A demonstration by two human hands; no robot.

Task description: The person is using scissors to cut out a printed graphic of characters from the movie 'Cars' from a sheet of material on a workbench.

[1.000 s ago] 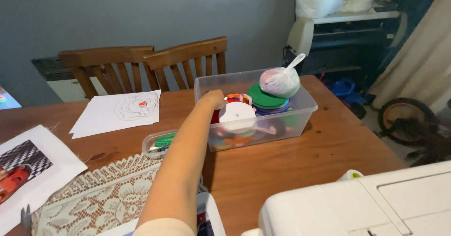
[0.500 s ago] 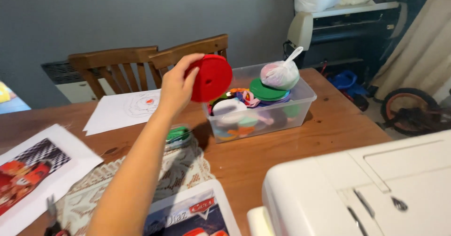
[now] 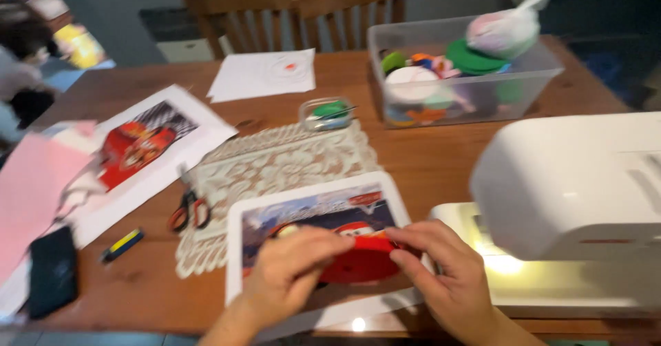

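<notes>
Wooden table, lace mat, seemingly scissors

Both your hands sit low and close to you, near the bottom edge of the view, with only short lengths of forearm showing. Your left hand comes in from the lower left, back of the hand up, knuckles bent, fingers and thumb drawn together in a pinching grip that points toward your right. Your right hand comes in from the lower right, wrist angled inward, fingers curled and stretched toward the left ones, thumb tucked under. The fingertips of the two hands lie just apart, facing each other.
</notes>
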